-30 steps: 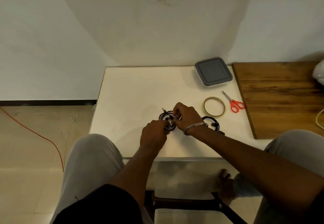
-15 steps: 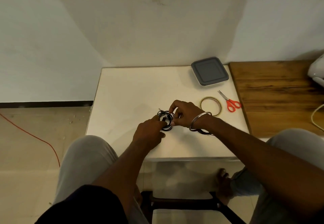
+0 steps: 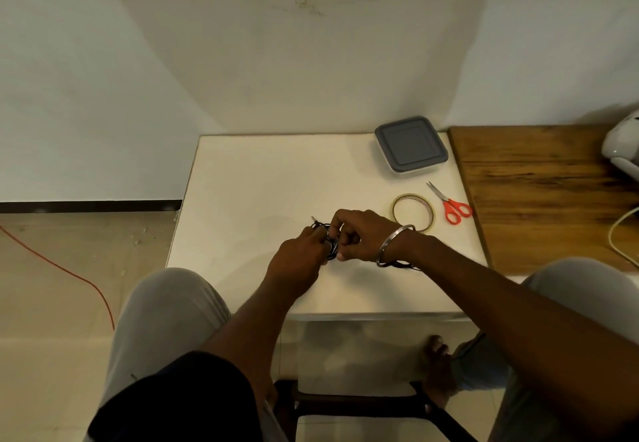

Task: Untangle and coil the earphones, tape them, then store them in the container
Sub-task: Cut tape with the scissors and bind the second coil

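1. The fingers (image 3: pixel 317 234) of the left hand (image 3: pixel 299 256) are curled and pinch the near-left side of a small coil of thin black earphone cable (image 3: pixel 332 251).
2. The fingers (image 3: pixel 338 223) of the right hand (image 3: pixel 364 234) are bent over the coil from the far-right side and grip it, with the thumb tip at its near edge.
3. The coil sits between the two hands, at the middle of the white rectangular counter (image 3: pixel 259 182); whether it touches the surface I cannot tell. A short metal plug tip (image 3: pixel 314 218) pokes out at its far-left side.
4. A plain metal bangle (image 3: pixel 394 244) circles the right wrist.
5. A second bundle of thin black cable (image 3: pixel 405 264) lies on the counter, partly hidden under the right wrist.
6. A roll of clear adhesive tape (image 3: pixel 413 211) lies flat just beyond the right wrist, and a pair of red-handled scissors (image 3: pixel 453 206) lies just to its right, blades pointing away.
7. A square plastic container with a grey lid (image 3: pixel 411 144) stands closed at the counter's far-right corner, well apart from the hands.
8. A brown wooden tabletop (image 3: pixel 546 192) adjoins the counter on the right and carries a white appliance (image 3: pixel 622 151) and a white cord (image 3: pixel 619 241).
9. A thin red wire (image 3: pixel 69 269) runs across the tiled floor on the left.
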